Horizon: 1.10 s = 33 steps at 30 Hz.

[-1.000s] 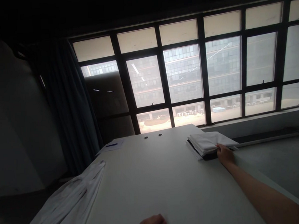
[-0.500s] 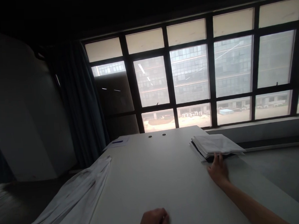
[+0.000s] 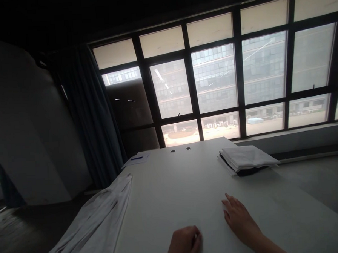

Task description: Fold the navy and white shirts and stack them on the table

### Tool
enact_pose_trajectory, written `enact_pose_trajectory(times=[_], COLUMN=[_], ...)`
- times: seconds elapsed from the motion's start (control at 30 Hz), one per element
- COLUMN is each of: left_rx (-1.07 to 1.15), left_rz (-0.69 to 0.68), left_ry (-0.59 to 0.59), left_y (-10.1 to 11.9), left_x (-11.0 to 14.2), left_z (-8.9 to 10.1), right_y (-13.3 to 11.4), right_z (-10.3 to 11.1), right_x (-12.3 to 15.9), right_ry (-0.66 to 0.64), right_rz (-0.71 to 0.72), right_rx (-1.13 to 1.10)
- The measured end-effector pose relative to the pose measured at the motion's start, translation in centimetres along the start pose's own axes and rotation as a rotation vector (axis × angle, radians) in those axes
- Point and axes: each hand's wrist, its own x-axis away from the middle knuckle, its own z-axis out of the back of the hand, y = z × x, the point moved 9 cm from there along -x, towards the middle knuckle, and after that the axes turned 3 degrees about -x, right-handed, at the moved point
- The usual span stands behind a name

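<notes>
My right hand (image 3: 240, 219) lies flat on the white table (image 3: 183, 186) with its fingers stretched out, holding nothing. It is well short of a stack of folded white cloth over a dark piece (image 3: 246, 159) at the table's far right. My left hand (image 3: 185, 244) rests near the front edge as a loose fist, with nothing visible in it. A long white garment (image 3: 99, 224) hangs over the table's left edge.
A sheet of paper with a blue pen (image 3: 136, 158) sits at the far left corner. Two small round holes (image 3: 180, 149) mark the far end of the table. Dark curtains (image 3: 100, 118) and a large window (image 3: 225, 78) stand behind.
My right hand has let go of the folded stack and drawn back toward me across the table. My left hand stays put. The camera view has shifted a little to the left.
</notes>
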Motion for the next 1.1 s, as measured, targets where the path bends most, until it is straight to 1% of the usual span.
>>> enact_pose_trajectory(times=[0.13, 0.23, 0.33, 0.47, 0.57, 0.7, 0.93, 1.0, 1.1], left_rx=[0.033, 0.043, 0.052, 0.064, 0.051, 0.027, 0.005, -0.002, 0.008], left_rz=[-0.022, -0.027, -0.026, -0.022, -0.022, -0.012, 0.031, 0.033, 0.014], left_ry=[0.007, 0.013, 0.004, -0.011, -0.031, -0.076, -0.123, -0.133, -0.125], left_y=[0.3, 0.1, 0.0, -0.1, -0.1, -0.6, -1.6, -1.7, -1.3], left_x=[0.3, 0.4, 0.6, 0.6, 0.5, 0.2, -0.2, -0.3, -0.2], left_z=[0.3, 0.5, 0.6, 0.6, 0.2, -0.7, -2.0, -2.1, -1.7], right_y=[-1.4, -2.6, -3.3, -3.7, -3.8, -3.7, -3.7, -3.8, -4.0], right_z=[-0.8, -1.1, -1.6, -2.9, -3.3, -2.8, -2.4, -2.4, -2.1], right_x=[0.7, 1.7, 3.0, 5.0, 5.8, 5.8, 5.7, 5.7, 5.6], right_ry=[-0.098, -0.154, -0.187, -0.224, -0.206, -0.166, -0.149, -0.159, -0.152], right_rz=[-0.075, -0.104, -0.104, -0.078, -0.032, 0.043, 0.073, 0.072, 0.073], right_rx=[0.043, 0.016, -0.03, -0.09, -0.12, -0.154, -0.154, -0.152, -0.162])
